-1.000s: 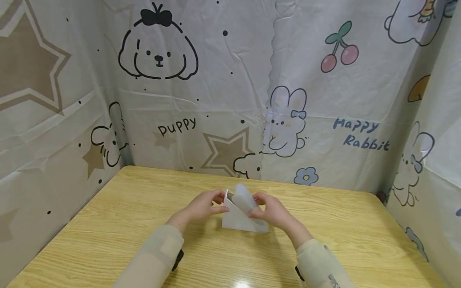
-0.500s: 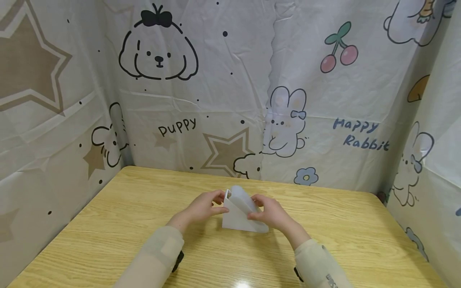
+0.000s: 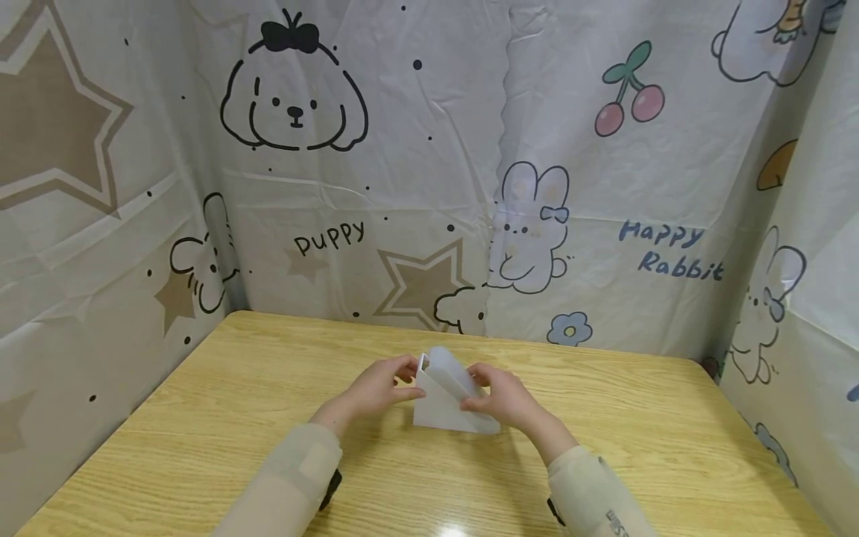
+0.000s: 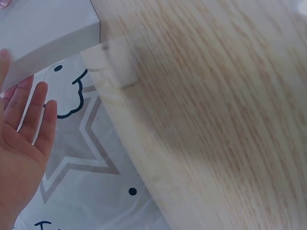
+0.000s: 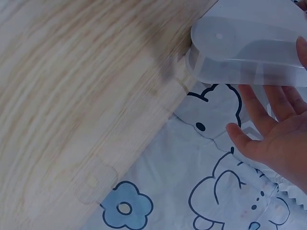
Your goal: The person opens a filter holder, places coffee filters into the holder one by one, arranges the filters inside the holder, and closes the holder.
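Note:
A white wedge-shaped box [image 3: 443, 410] stands on the table, its tall end to the left and its top sloping down to the right. Along that slope lies a translucent plastic cover [image 3: 456, 375] with a rounded end. My left hand [image 3: 382, 384] holds the tall end between thumb and fingers; in the left wrist view, fingers [image 4: 32, 112] reach behind the white box [image 4: 57, 45]. With my right hand [image 3: 503, 395] I grip the cover across its width. The right wrist view shows the clear rounded cover [image 5: 240, 52] close up, the fingers on its far side.
The wood-grain table [image 3: 201, 418] extends to both sides and in front of the box. A printed cloth [image 3: 403, 186] with puppies, rabbits and stars hangs behind the table and along its left and right sides.
The translucent cover has gone down from a more raised tilt to lie along the box's sloping top, my right hand moving slightly left with it. The left hand stays on the box.

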`<move>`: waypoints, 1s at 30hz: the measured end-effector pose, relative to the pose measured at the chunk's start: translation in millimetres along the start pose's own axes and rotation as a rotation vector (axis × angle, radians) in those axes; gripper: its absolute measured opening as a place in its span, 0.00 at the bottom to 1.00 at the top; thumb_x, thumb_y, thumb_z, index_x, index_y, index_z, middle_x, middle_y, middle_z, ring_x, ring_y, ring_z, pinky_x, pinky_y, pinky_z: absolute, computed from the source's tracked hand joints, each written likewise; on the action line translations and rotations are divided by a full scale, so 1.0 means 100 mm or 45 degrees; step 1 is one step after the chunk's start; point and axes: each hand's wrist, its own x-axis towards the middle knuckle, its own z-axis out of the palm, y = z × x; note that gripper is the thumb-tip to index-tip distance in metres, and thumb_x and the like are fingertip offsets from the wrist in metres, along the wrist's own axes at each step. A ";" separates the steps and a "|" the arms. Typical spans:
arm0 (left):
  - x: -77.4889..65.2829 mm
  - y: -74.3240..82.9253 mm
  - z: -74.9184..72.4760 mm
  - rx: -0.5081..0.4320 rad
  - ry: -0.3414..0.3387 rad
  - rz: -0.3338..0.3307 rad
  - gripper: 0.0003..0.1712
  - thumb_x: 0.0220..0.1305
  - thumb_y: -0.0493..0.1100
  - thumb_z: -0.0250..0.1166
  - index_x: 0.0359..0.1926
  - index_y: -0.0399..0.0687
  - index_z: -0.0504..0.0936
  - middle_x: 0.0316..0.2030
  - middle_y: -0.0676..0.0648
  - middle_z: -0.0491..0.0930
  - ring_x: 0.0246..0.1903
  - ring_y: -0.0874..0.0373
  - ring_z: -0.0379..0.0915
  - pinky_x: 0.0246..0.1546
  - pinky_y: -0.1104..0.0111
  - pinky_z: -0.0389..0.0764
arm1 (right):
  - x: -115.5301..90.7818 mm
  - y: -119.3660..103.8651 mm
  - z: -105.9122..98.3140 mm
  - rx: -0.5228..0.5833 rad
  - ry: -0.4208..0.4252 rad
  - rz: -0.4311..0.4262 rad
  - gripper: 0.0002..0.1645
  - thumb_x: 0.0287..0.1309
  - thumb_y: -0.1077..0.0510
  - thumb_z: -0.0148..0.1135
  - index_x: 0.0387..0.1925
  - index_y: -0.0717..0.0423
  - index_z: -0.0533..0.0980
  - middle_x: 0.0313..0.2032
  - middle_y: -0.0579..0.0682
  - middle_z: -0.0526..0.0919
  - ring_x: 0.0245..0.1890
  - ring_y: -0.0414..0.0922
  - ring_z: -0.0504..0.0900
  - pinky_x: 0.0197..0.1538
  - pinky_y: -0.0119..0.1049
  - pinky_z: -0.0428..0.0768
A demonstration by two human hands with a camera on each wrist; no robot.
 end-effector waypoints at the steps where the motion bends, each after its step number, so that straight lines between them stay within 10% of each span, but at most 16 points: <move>1: 0.00 0.00 0.00 -0.001 0.002 -0.001 0.17 0.58 0.45 0.66 0.48 0.49 0.76 0.45 0.49 0.80 0.47 0.53 0.76 0.50 0.55 0.76 | 0.00 0.00 0.00 -0.001 -0.005 0.001 0.24 0.45 0.57 0.73 0.46 0.54 0.76 0.45 0.52 0.83 0.50 0.52 0.79 0.53 0.49 0.77; 30: 0.01 -0.02 0.03 -0.003 -0.001 -0.007 0.16 0.58 0.44 0.66 0.47 0.47 0.76 0.46 0.47 0.80 0.47 0.52 0.75 0.49 0.56 0.76 | -0.02 -0.02 0.06 -0.133 0.009 -0.051 0.23 0.47 0.55 0.72 0.46 0.53 0.77 0.45 0.53 0.84 0.48 0.52 0.81 0.54 0.54 0.73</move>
